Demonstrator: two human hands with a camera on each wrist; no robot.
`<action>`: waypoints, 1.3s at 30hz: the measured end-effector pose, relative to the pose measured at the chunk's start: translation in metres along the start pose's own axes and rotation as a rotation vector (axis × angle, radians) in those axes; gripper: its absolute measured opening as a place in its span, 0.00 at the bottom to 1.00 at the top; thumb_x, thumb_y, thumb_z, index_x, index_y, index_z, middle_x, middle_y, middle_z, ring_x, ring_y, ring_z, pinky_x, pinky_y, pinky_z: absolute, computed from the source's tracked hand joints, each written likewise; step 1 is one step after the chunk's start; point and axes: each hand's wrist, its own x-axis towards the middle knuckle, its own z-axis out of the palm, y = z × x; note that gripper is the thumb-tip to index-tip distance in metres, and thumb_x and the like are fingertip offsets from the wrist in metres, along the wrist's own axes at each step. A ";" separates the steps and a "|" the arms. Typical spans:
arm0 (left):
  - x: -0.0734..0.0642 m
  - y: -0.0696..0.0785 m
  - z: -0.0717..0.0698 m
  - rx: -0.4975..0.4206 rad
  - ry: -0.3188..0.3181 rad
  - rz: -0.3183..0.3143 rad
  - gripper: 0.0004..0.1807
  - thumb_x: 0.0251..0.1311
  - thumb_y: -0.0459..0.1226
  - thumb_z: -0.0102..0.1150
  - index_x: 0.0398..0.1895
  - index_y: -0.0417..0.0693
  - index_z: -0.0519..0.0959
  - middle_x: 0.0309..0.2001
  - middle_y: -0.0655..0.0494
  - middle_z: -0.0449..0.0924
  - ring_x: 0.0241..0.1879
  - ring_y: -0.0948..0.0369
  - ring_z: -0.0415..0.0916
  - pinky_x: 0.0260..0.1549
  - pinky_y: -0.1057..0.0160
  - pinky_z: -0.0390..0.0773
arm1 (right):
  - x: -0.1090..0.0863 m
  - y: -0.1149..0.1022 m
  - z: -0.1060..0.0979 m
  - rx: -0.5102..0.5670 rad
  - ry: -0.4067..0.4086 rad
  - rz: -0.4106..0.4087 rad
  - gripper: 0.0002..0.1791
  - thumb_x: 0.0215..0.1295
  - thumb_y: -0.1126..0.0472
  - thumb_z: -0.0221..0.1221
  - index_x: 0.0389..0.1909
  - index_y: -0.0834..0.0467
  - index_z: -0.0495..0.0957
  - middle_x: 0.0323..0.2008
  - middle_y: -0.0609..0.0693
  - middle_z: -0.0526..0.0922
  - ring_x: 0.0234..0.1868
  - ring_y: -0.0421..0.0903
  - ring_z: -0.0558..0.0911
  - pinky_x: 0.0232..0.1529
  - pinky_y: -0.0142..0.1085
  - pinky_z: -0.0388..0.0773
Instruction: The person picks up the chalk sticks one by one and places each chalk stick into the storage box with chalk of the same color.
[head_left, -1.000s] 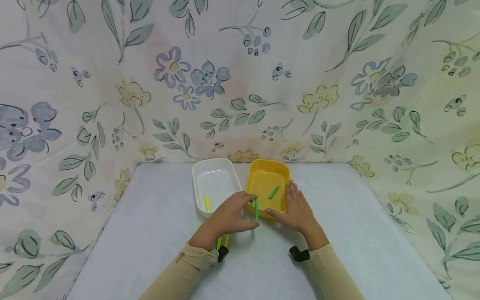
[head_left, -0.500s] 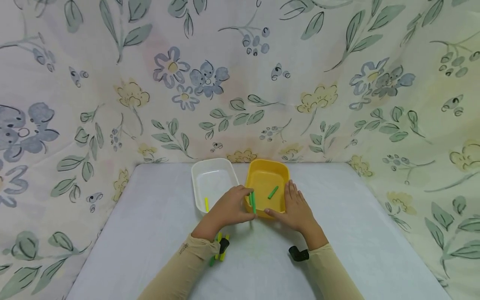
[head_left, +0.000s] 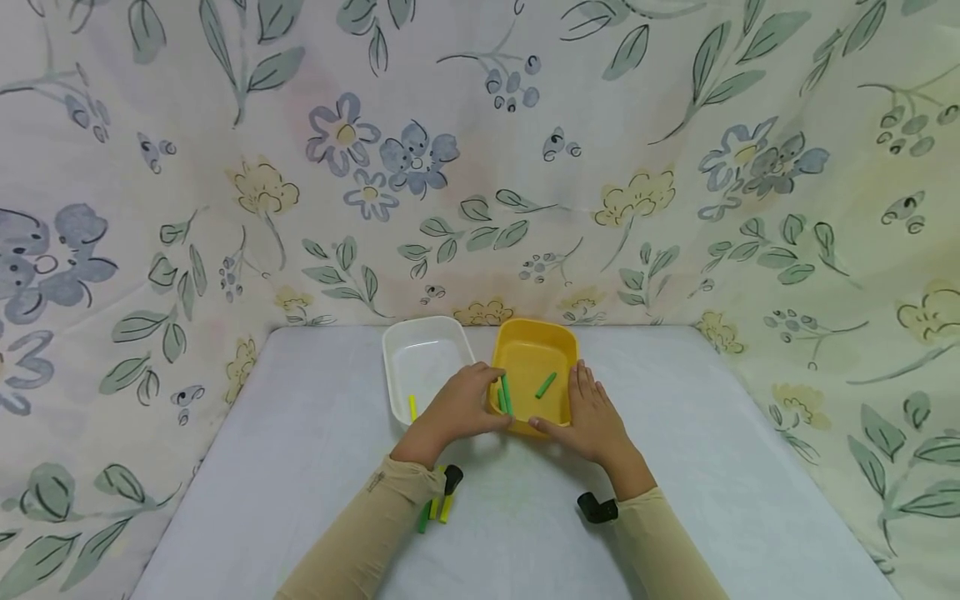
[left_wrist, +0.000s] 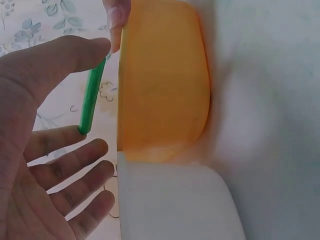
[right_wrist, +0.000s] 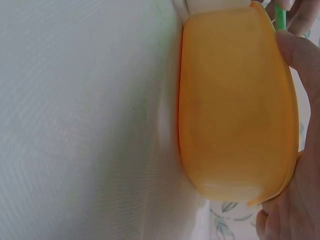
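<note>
My left hand (head_left: 461,407) pinches a short green stick (left_wrist: 92,99) by its two ends, thumb on one and index finger on the other; the other fingers are spread. It is over the near left corner of the yellow tray (head_left: 531,332), where part of another green stick (head_left: 502,402) shows. A loose green stick (head_left: 546,385) lies on the tray floor. My right hand (head_left: 598,423) rests against the tray's near right corner, thumb on the near rim and straight fingers along the right side.
Left of the yellow tray stands a white tray (head_left: 426,329), with a yellow stick (head_left: 412,407) in it. Several green and yellow sticks (head_left: 447,508) lie on the white tablecloth beside the left wrist, partly covered by it. A floral cloth hangs behind.
My left hand has moved up and slightly left with the green stick, from in front of the yellow tray to over its near left corner. My right hand has stayed put.
</note>
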 end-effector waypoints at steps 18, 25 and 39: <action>0.011 0.002 0.002 0.055 -0.005 -0.037 0.44 0.56 0.56 0.77 0.70 0.42 0.77 0.61 0.43 0.81 0.56 0.51 0.77 0.64 0.48 0.79 | 0.000 -0.001 -0.001 -0.001 -0.004 0.010 0.76 0.58 0.12 0.50 0.85 0.68 0.36 0.86 0.63 0.37 0.87 0.61 0.43 0.85 0.58 0.45; 0.011 0.001 0.003 0.067 0.002 -0.027 0.44 0.55 0.58 0.77 0.70 0.42 0.78 0.61 0.44 0.81 0.56 0.51 0.78 0.62 0.49 0.80 | 0.000 -0.001 0.000 0.001 0.004 0.008 0.77 0.58 0.12 0.50 0.85 0.68 0.37 0.86 0.63 0.37 0.87 0.61 0.43 0.86 0.57 0.45; 0.012 -0.001 0.005 0.049 -0.005 -0.033 0.44 0.55 0.57 0.76 0.70 0.41 0.78 0.62 0.45 0.80 0.55 0.52 0.77 0.60 0.48 0.80 | 0.000 0.000 0.001 -0.001 0.005 -0.003 0.76 0.59 0.13 0.51 0.85 0.68 0.36 0.86 0.63 0.36 0.87 0.61 0.43 0.86 0.57 0.45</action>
